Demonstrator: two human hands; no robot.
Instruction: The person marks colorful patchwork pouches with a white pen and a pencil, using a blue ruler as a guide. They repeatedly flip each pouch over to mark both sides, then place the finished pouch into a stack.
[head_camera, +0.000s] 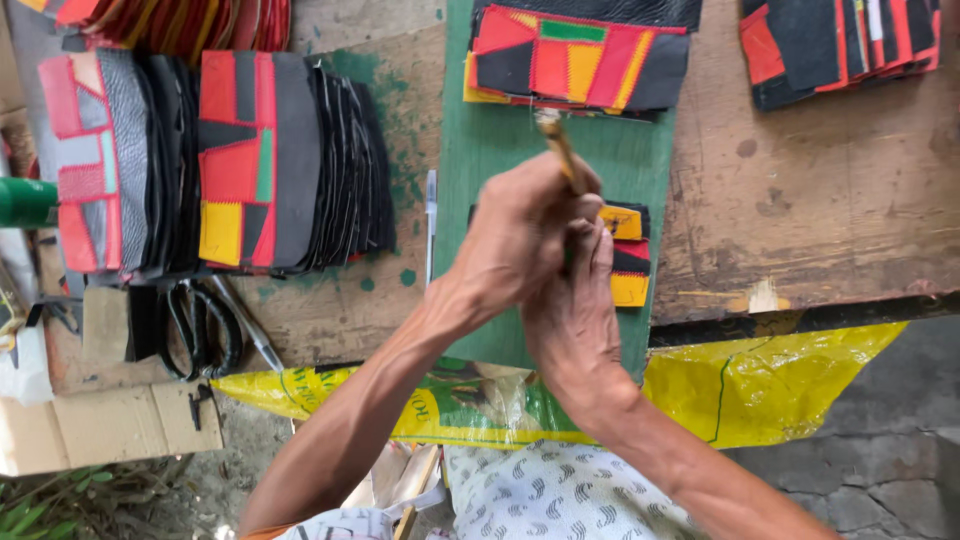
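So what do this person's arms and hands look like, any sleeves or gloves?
Both are bare: no gloves, rings, watch or bands on the left hand or right hand. The forearms are lean and uncovered, with no sleeves in view.

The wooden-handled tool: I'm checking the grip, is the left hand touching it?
Touching. The head view shows the left hand closed around the wooden-handled tool, whose handle sticks out above the fist.

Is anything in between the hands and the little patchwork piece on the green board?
Nothing visible. The right hand presses straight onto the patchwork piece lying on the green board. The left hand grips a wooden-handled tool just above it, and partly hides the piece from view.
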